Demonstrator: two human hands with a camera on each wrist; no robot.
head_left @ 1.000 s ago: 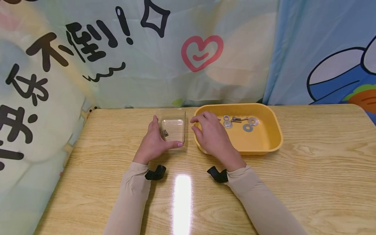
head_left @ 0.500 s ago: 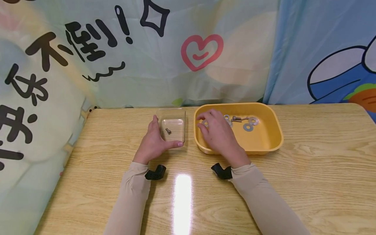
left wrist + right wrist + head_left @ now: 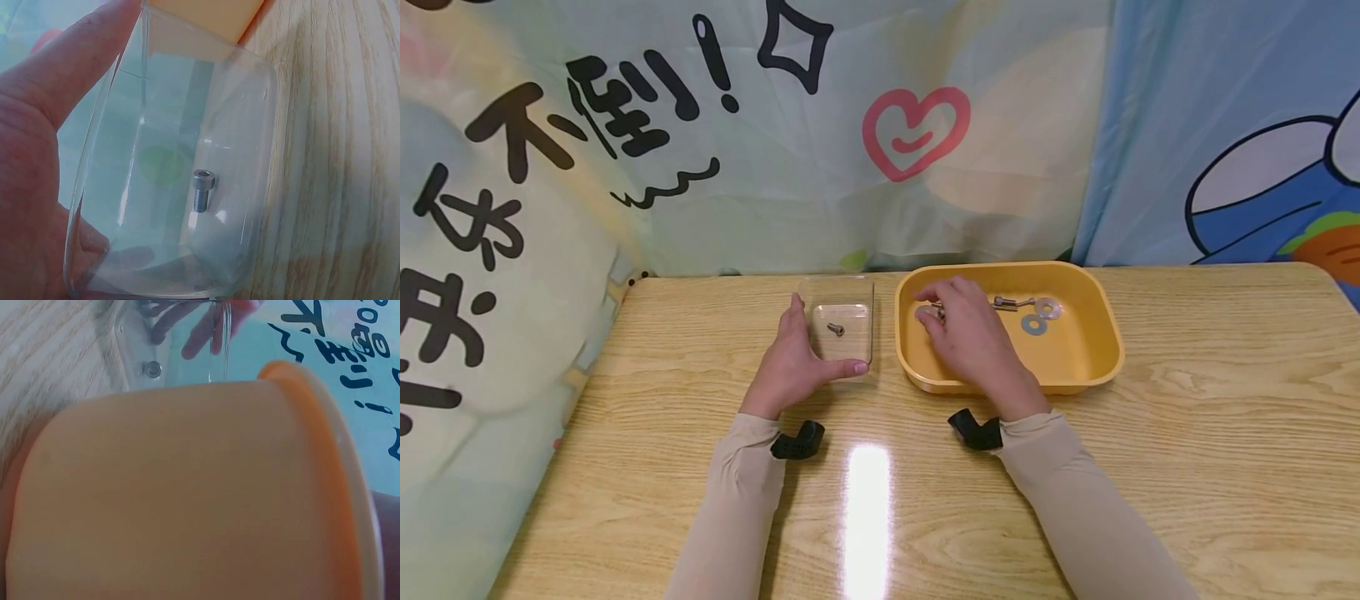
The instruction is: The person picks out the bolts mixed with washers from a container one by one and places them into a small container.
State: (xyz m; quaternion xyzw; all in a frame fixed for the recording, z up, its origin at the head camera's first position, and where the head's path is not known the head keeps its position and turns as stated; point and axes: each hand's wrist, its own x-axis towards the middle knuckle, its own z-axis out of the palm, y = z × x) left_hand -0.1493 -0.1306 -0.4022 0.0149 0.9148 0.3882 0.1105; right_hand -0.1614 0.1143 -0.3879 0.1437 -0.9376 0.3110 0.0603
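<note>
My left hand (image 3: 792, 358) holds a clear plastic box (image 3: 857, 346) on the table, thumb along its near side and fingers along its left. Inside the box lies a hex socket screw (image 3: 202, 190). My right hand (image 3: 970, 333) reaches into the yellow plastic bin (image 3: 1067, 362), thumb and fingertips apart over its left end. Small metal parts show between thumb and fingers, partly hidden by the hand. In the right wrist view the bin's wall (image 3: 187, 487) blocks sight of the right fingertips.
Several flat washers (image 3: 1033, 324) and some screws (image 3: 1006, 304) lie along the bin's far part. Both containers stand on a wooden table (image 3: 1210, 433), near its back edge. A printed curtain (image 3: 1000, 150) hangs behind it.
My right hand has moved right, from the bin's left rim to over the parts inside. The screw in the box has rolled right and turned. My left hand stays put.
</note>
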